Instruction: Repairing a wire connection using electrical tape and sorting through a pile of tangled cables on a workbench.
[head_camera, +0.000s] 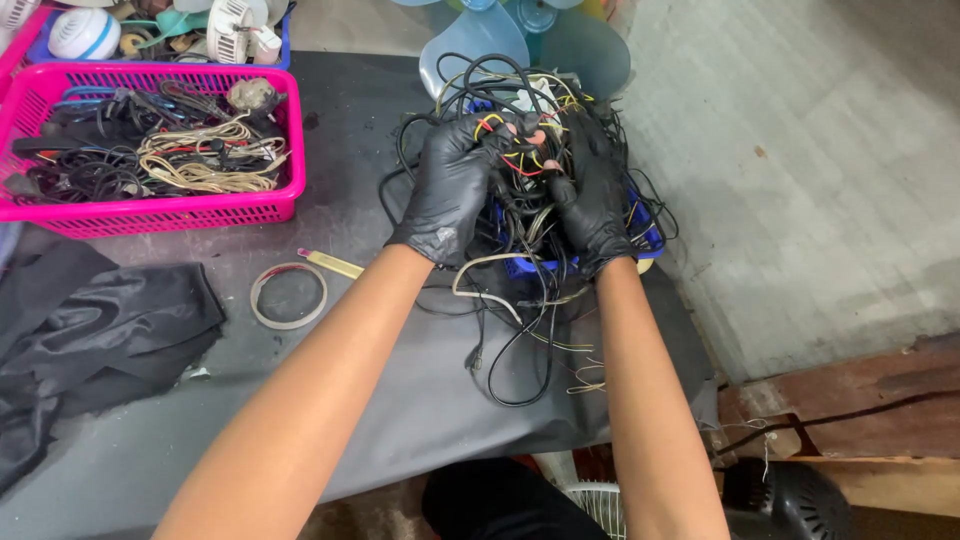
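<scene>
Fingers (470, 135) of both gloved hands, left hand (450, 190) and right hand (590, 195), closed on a tangle of wires (520, 110) above a blue basket (645, 238) on the desk (400, 390). Tape roll (288, 295) and pink basket (150, 212) lie to the left.

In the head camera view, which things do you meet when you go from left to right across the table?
Black cloth → pink basket → ring of tape → left hand in a black glove → right hand in a black glove, both in the tangle of wires → bare concrete floor.
</scene>
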